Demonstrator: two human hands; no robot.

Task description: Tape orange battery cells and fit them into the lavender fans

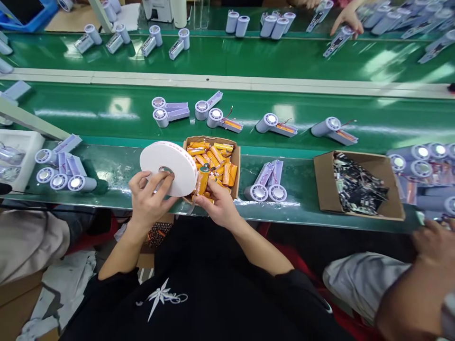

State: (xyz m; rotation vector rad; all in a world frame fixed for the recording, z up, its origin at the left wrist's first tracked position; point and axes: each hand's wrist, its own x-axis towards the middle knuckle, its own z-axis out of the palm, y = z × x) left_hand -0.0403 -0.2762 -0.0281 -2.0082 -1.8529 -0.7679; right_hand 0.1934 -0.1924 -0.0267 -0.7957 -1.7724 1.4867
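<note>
My left hand (151,196) grips a white roll of tape (170,166), with fingers hooked into its core hole. Between the thumb and fingers of my right hand (220,203) is an orange battery (202,179), held close to the roll's right edge. Both hands are above the near edge of the green bench. Just behind them stands a cardboard box (237,166) full of orange batteries, partly covered by the roll and my right hand. Two lavender fan housings (259,192) lie to the right of that box.
A cardboard box of circuit boards (323,184) sits farther right. Fan housings with wires (268,122) lie along the green conveyor belt (124,121). More housings (81,183) are at left. Co-workers' hands show at right (435,241) and at the far belt (348,21).
</note>
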